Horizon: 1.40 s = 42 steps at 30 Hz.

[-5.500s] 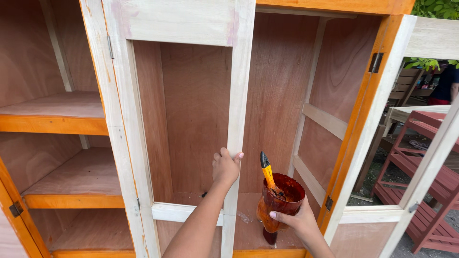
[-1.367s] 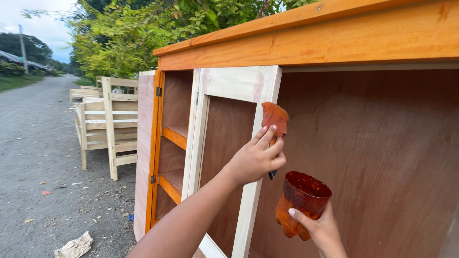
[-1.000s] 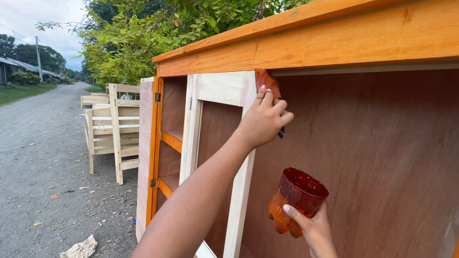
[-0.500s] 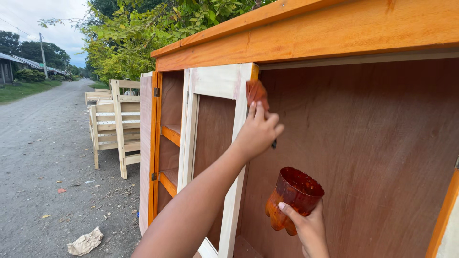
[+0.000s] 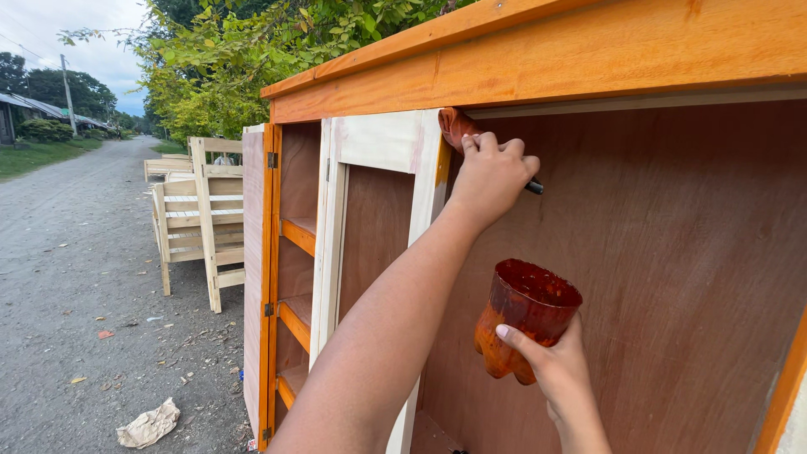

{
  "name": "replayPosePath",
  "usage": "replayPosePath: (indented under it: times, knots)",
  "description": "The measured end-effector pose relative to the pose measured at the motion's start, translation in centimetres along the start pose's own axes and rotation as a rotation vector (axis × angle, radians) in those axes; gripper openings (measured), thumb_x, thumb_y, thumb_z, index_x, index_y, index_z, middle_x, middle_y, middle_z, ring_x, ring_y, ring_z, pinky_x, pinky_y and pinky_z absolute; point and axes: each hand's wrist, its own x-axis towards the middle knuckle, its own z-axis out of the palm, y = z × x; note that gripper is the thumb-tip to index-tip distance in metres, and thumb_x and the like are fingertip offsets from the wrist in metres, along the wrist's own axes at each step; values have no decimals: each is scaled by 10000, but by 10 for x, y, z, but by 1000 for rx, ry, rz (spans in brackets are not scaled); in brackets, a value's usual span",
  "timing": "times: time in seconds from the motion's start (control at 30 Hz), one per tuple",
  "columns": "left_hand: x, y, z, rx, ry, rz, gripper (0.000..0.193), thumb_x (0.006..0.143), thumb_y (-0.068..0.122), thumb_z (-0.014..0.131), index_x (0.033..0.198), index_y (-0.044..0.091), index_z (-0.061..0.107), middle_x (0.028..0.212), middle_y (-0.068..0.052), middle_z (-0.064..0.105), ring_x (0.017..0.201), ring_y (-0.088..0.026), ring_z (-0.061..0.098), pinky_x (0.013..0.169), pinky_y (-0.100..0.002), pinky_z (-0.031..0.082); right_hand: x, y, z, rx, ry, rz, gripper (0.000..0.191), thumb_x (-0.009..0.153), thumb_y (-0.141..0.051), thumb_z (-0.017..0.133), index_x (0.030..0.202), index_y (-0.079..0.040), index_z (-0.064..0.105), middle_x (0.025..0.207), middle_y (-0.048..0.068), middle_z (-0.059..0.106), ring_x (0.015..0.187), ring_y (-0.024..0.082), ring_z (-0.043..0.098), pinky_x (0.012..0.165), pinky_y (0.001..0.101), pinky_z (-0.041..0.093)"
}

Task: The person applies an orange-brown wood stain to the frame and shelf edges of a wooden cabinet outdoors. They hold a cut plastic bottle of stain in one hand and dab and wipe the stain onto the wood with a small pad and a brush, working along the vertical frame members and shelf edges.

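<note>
A: Lower right of frame: right hand [image 5: 561, 382] fingers wrapped round the stained cup [image 5: 523, 326], held upright below the work. Keep it level, close under the brush.

B: Centre top: left hand [image 5: 492, 172] fingers closed tight on the brush [image 5: 458, 126], bristles against the pale upright [image 5: 429, 181] right under the orange top board [image 5: 538, 63]. Light load, stroke along the grain, watch drips at that corner.

A: Hidden?

B: Brush handle mostly inside the fist, only a dark tip shows. Can't see how full the cup is. Cabinet [image 5: 672, 277] bottom is cut off.
</note>
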Motion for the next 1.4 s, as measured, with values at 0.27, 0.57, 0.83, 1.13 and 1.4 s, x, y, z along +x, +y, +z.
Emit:
replayPosePath:
  times: [0.27,0.57,0.83,1.13,1.4]
  knots:
    - [-51,-3,-4,-5,-191,179,190,860,187,645,1000,97,735,1038,-203,641,1016,-551,619,904,-752,496,-27,35,-2,-9,88,169,949,643,-232,875,1438,-55,387,1345,171,607,1270,298,609,1066,444,493]
    - [-140,36,-14,-54,-211,210,202,847,229,620,937,69,705,990,-235,632,990,-590,624,891,-760,496,-47,59,-10,-34,126,177,958,638,-184,872,1449,-67,376,1347,152,599,1251,283,614,1034,446,516]
    - [-217,68,-16,-147,-147,167,158,816,201,635,855,47,645,941,-222,595,988,-566,630,908,-726,520,-76,79,-15,-47,103,201,909,638,-162,883,1406,-60,408,1322,145,619,1215,261,635,1006,426,532]
    - [-268,83,-35,-243,-182,160,125,833,197,626,887,84,622,988,-184,602,1017,-525,647,940,-684,522,-89,72,-28,-111,103,215,910,648,-162,872,1422,-71,402,1323,146,618,1223,275,641,1004,428,550]
    - [-173,15,-20,-54,49,232,92,853,196,637,916,137,604,1060,-136,612,1118,-526,637,1009,-629,517,-73,53,-25,-75,105,222,956,662,-170,859,1465,-75,351,1372,159,586,1281,283,605,1053,447,523]
